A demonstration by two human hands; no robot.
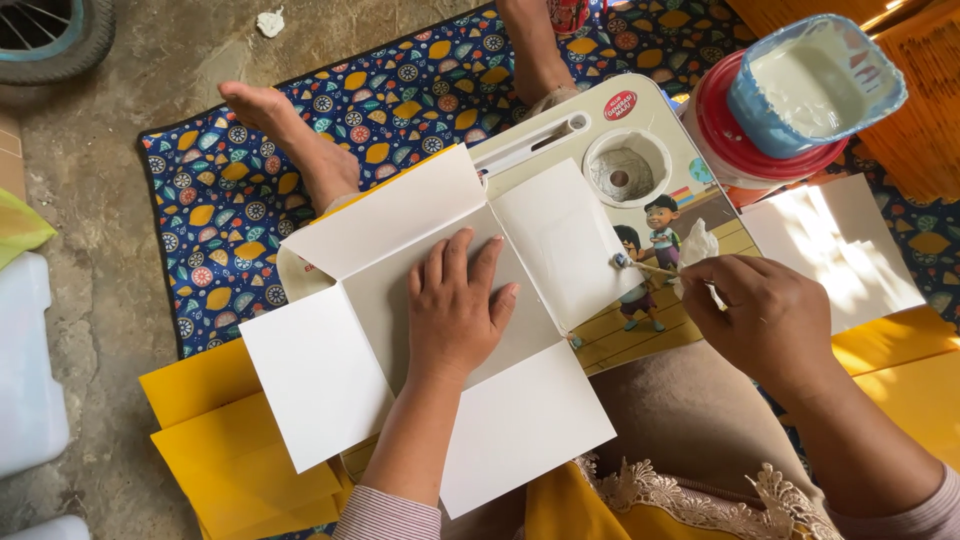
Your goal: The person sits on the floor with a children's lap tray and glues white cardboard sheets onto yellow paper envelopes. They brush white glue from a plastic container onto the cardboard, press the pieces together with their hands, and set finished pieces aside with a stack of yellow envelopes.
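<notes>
Far left: part of a wheel [45, 35] at top corner, white plastic container [25, 370] at the left edge, bare concrete floor [110, 250]. Patterned blue mat [230, 190] with leaf and circle print, a bare foot [290, 130] resting on it. Stack of yellow paper sheets [230, 450] lower left, partly under the white card. Centre: cross-shaped white cardboard blank [350, 330], flaps unfolded, lying flat on a small cream lap table [660, 330] with cartoon print; bottom flap hangs over the person's lap. Left hand [455, 310] palm down, fingers spread slightly, pressed flat on the middle panel of the blank, holding nothing. Table has a round cup recess [626, 168] and a long pencil slot [530, 148] near its far edge. Right hand [765, 315] just right of the blank, fingers pinched together on a thin brush [640, 265], tip touching the edge of the blank's right flap; a bit of white tissue or plastic [697, 243] sticks up by the fingers, can't tell if it's held. Upper right: blue square tub [815, 85] of white glue sitting on a red-lidded round container [745, 140]. More white card [840, 250] lying right of the table in sunlight, yellow sheets [900, 370] under it. Lace-trimmed garment [690, 495] at bottom edge.
</notes>
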